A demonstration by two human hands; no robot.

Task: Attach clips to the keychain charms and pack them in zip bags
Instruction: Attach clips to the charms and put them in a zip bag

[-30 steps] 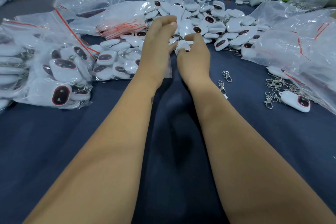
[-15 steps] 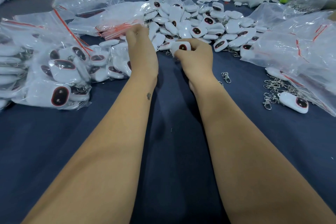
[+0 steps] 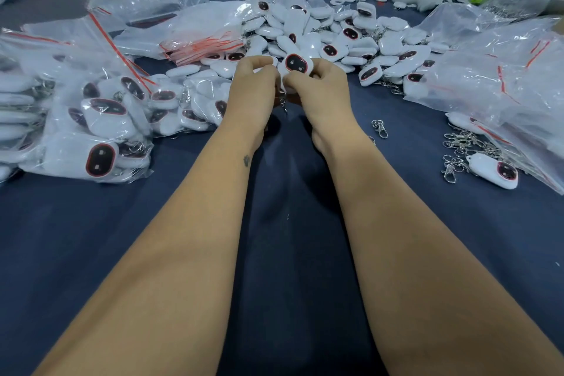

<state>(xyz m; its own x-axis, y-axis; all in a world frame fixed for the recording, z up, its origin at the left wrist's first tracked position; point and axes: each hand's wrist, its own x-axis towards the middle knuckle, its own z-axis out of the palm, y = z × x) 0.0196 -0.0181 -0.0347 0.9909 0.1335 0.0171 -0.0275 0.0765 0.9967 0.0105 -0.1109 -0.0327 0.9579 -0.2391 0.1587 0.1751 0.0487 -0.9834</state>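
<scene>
Both hands meet over the middle of the dark blue counter [image 3: 91, 238], just in front of the big heap of loose charms [image 3: 335, 36]. The right hand [image 3: 320, 91] pinches a white charm [image 3: 295, 64] by its near edge, the dark oval face with its red rim turned up toward the camera. The left hand [image 3: 253, 85] has its fingers curled in against the charm's left side; a bit of metal chain [image 3: 283, 104] hangs down between the two hands, though which hand holds it cannot be told.

To the left lie filled zip bags [image 3: 100, 131] of charms, with flat bags [image 3: 195, 30] with red seals beyond them. On the right a single clip [image 3: 380, 128] lies near the right wrist, and farther right a pile of clips [image 3: 464, 146] lies beside one charm [image 3: 491, 171] with a clip on it. More clear bags [image 3: 503, 76] sit along the right edge
</scene>
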